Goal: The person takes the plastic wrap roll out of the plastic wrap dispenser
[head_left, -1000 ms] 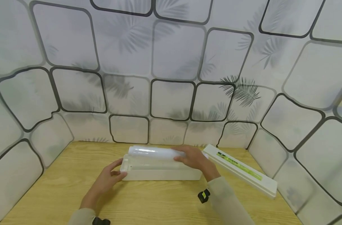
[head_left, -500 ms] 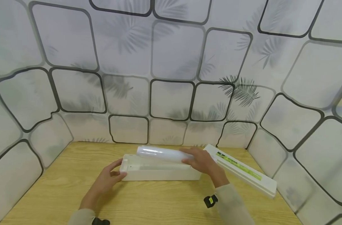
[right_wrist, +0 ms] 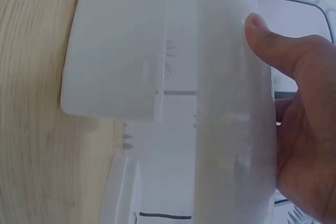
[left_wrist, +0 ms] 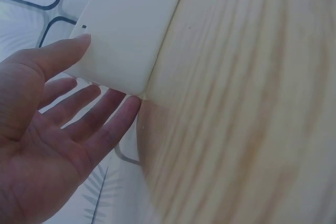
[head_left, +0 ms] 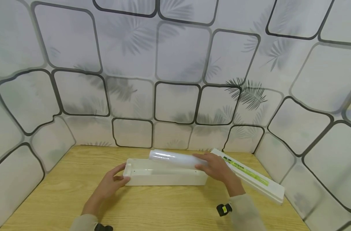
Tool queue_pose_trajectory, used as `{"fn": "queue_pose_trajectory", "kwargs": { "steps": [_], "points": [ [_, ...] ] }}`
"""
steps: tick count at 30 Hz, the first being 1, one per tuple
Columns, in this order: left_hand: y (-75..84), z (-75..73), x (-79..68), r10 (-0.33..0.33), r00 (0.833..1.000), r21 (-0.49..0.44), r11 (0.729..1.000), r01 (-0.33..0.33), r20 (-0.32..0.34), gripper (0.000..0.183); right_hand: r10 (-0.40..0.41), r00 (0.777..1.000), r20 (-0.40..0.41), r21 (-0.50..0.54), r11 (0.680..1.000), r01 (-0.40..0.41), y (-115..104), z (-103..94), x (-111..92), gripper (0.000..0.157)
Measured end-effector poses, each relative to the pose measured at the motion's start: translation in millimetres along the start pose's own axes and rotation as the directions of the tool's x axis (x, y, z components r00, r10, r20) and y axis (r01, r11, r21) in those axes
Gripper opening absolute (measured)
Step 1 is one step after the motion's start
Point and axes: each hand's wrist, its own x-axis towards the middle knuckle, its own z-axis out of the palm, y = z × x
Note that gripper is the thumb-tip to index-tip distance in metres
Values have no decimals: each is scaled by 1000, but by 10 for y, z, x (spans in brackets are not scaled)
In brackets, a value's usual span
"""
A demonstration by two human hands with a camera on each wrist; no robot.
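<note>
My right hand (head_left: pixel 215 166) holds a shiny, translucent roll of cling film (head_left: pixel 172 158) from above, thumb on the near side. The roll hangs slightly tilted over the back right of an open white box (head_left: pixel 166 180). In the right wrist view a gap separates the roll (right_wrist: pixel 226 103) from the box (right_wrist: pixel 113 51). At the box's left end, my left hand (head_left: pixel 109 184) grips the corner. The left wrist view shows that thumb on the box's face (left_wrist: pixel 131 19) and the fingers (left_wrist: pixel 113 129) along its end. The far fingers of my right hand are hidden behind the roll.
A long white lid (head_left: pixel 250 176) with a green label lies slantwise on the wooden table (head_left: pixel 152 208) to the right. Patterned cloth walls (head_left: pixel 175 102) enclose the table at the back and both sides.
My right hand has moved the cling film roll to the right, baring more of the box's inside. The left hand and the box have stayed in place.
</note>
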Motion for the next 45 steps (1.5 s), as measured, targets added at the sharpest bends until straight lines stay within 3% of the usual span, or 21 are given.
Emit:
{"fn": "queue_pose_trajectory", "kwargs": {
  "steps": [11, 19, 29, 39, 45],
  "points": [
    [29, 4, 1, -1, 1000, 15, 1000, 1, -11, 70, 5, 999, -44, -44, 999, -7, 131, -157, -155, 46],
    [11, 9, 5, 6, 1000, 13, 1000, -6, -2, 70, 7, 997, -80, -70, 997, -12, 236, -159, -241, 45],
    [16, -1, 1, 1, 1000, 6, 1000, -1, 0, 70, 64, 994, -87, -38, 997, -67, 360, -220, -345, 45],
    [5, -3, -12, 11, 1000, 4, 1000, -11, 7, 70, 52, 992, -114, -84, 995, -62, 465, -258, -451, 43],
    [11, -7, -3, -1, 1000, 1, 1000, 1, -1, 70, 96, 988, -119, -94, 990, -107, 512, -262, -533, 43]
  ]
}}
